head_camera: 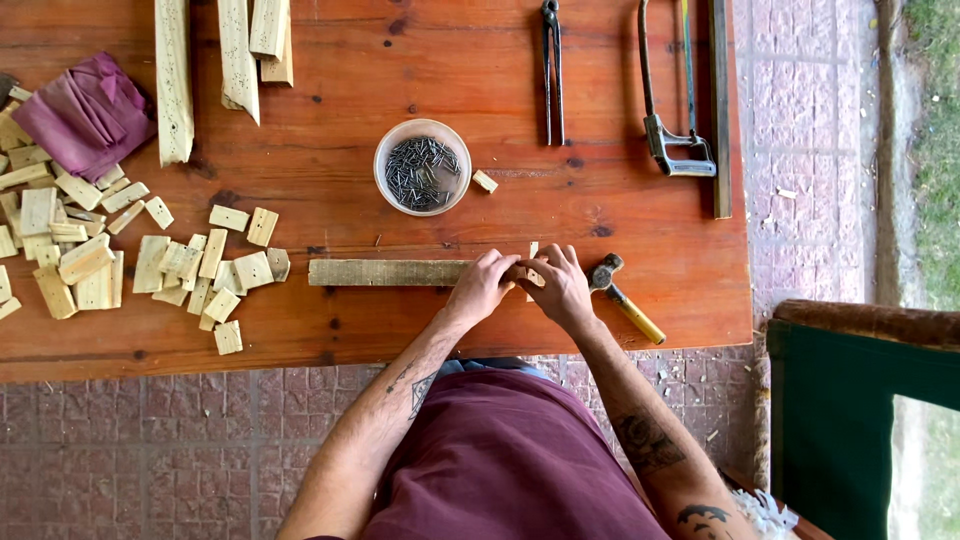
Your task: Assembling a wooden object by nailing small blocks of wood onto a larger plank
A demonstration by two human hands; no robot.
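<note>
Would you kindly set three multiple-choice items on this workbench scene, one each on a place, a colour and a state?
1. Where does the hammer lie?
A. right of the hands
B. inside the bowl
C. on the purple cloth

2. What colour is the folded cloth?
A. green
B. purple
C. white

3. What are both hands doing?
A. resting on the wooden strip
B. lifting the saw
C. hanging off the table

Answers:
1 A, it lies beside the right hand.
2 B, plainly purple.
3 A, the left hand and the right meet at the strip's end.
</note>
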